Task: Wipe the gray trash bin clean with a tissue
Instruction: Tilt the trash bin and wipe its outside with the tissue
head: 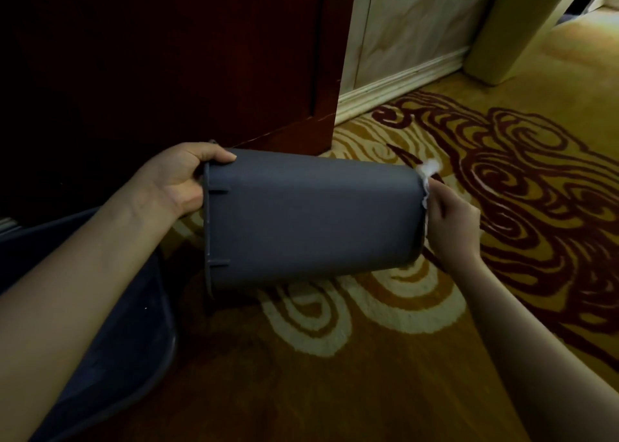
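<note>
The gray trash bin (pixel 308 220) is held on its side above the carpet, its rim to the left and its base to the right. My left hand (pixel 181 180) grips the rim, thumb over the top edge. My right hand (pixel 450 222) presses a white tissue (pixel 426 177) against the bin's base at the right end. Most of the tissue is hidden behind the base and my fingers. The bin's inside faces away and cannot be seen.
A patterned yellow and dark red carpet (pixel 502 173) covers the floor. A dark wooden door (pixel 167 56) stands behind the bin. A dark gray container (pixel 127 334) lies at the lower left. A tall olive bin (pixel 522 29) stands by the wall at the far right.
</note>
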Motion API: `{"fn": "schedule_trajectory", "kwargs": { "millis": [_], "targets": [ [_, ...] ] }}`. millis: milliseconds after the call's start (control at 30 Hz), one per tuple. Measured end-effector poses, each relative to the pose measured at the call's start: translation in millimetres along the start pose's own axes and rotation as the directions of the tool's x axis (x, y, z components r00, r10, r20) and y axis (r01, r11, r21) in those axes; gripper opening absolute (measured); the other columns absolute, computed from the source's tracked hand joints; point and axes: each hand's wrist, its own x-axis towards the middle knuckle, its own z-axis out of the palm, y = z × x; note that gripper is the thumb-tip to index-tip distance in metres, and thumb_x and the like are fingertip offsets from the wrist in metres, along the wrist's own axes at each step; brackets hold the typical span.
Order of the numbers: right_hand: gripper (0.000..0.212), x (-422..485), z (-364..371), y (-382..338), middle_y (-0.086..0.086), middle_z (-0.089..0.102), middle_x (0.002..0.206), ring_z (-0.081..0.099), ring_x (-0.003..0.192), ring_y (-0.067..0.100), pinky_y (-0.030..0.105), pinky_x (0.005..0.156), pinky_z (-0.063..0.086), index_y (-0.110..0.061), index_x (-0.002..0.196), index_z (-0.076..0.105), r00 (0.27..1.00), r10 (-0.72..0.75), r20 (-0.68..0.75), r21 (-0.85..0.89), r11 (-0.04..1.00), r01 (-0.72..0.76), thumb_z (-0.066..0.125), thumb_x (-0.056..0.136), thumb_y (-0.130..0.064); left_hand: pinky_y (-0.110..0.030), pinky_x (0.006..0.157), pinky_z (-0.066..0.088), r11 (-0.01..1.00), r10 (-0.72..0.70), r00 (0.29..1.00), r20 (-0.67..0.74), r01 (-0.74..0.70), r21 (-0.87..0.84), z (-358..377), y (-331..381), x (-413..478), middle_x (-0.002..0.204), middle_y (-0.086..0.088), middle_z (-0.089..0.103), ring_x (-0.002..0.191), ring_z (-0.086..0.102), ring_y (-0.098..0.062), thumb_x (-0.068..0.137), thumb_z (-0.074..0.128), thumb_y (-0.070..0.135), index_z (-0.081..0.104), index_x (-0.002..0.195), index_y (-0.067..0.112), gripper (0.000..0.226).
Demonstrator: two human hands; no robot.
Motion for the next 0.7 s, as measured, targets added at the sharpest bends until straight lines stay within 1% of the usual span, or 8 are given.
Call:
{"fn": "schedule_trajectory", "kwargs": {
  "millis": [100,167,267,367,400,500,567,700],
  "targets": [
    [0.022,-7,4,-10,-0.006,0.06,0.075,0.058,0.067,0.006,0.014,0.057,0.039,-0.018,0.103,0.062,0.964,0.15,-0.22,0.072,0.988,-0.137,0.042,0.096,-0.017,-0.027,0.061,0.059,1.0,0.0,1.0,0.0,0.0,0.014,-2,1,3,0.095,-0.008,0.06,0.085,0.063,-0.018,0.081,0.049,-0.001,0.052,0.082,0.013,0.014],
    [0.021,-5,5,-29,-0.007,0.06,0.083,0.059,0.074,0.007,0.018,0.066,0.043,-0.017,0.105,0.061,0.955,0.069,-0.289,0.05,0.997,-0.057,0.042,0.095,-0.016,-0.027,0.062,0.059,1.0,0.006,1.0,0.005,-0.006,0.013,-3,-1,5,0.093,-0.007,0.06,0.083,0.062,-0.018,0.081,0.05,0.0,0.051,0.077,0.014,0.015],
    [0.023,-9,13,-52,0.006,0.066,0.104,0.06,0.101,0.019,0.027,0.085,0.043,-0.013,0.11,0.06,0.984,-0.137,-0.113,-0.09,0.988,0.127,0.045,0.092,-0.012,-0.025,0.061,0.059,1.0,0.023,1.0,-0.012,-0.023,0.001,-2,-2,7,0.084,-0.005,0.061,0.073,0.065,-0.016,0.08,0.05,-0.001,0.051,0.071,0.013,0.017],
    [0.031,-26,21,-53,0.011,0.06,0.126,0.047,0.125,0.024,0.028,0.101,0.029,-0.007,0.12,0.058,0.98,-0.191,-0.058,-0.178,0.968,0.178,0.05,0.09,-0.007,-0.026,0.061,0.058,1.0,0.017,0.998,-0.052,-0.017,-0.004,-9,-5,5,0.081,-0.004,0.061,0.069,0.065,-0.016,0.077,0.055,0.005,0.055,0.071,0.013,0.01],
    [0.031,-30,22,-52,0.011,0.061,0.125,0.047,0.124,0.025,0.031,0.102,0.032,-0.006,0.12,0.058,0.978,-0.198,-0.067,-0.187,0.965,0.183,0.051,0.09,-0.007,-0.027,0.058,0.058,1.0,-0.003,0.998,-0.059,0.002,-0.017,-13,-7,4,0.077,-0.004,0.064,0.064,0.067,-0.016,0.078,0.058,0.012,0.058,0.073,0.012,0.005],
    [0.031,-32,20,-51,0.012,0.066,0.116,0.052,0.111,0.029,0.042,0.09,0.044,-0.005,0.117,0.06,0.975,-0.216,-0.058,-0.237,0.951,0.196,0.048,0.089,-0.014,-0.033,0.051,0.057,0.989,-0.132,0.991,-0.01,0.131,-0.067,-26,-16,3,0.071,-0.007,0.076,0.06,0.072,-0.021,0.081,0.059,0.036,0.066,0.094,0.012,0.028],
    [0.032,-28,16,-53,0.011,0.067,0.114,0.05,0.11,0.029,0.04,0.087,0.044,-0.006,0.117,0.06,0.976,-0.217,-0.001,-0.278,0.938,0.209,0.047,0.09,-0.017,-0.033,0.051,0.057,0.981,-0.182,0.983,0.01,0.183,-0.072,-32,-21,5,0.075,-0.007,0.077,0.065,0.073,-0.021,0.083,0.057,0.043,0.066,0.103,0.019,0.032],
    [0.022,-14,4,-53,0.003,0.069,0.103,0.048,0.101,0.021,0.028,0.077,0.035,-0.014,0.107,0.064,0.966,-0.226,0.127,-0.306,0.917,0.255,0.049,0.092,-0.019,-0.026,0.052,0.056,0.989,-0.15,0.989,0.017,0.15,-0.004,-35,-21,12,0.073,-0.005,0.076,0.06,0.072,-0.016,0.085,0.054,0.036,0.066,0.095,0.015,0.026]
  ]
}}
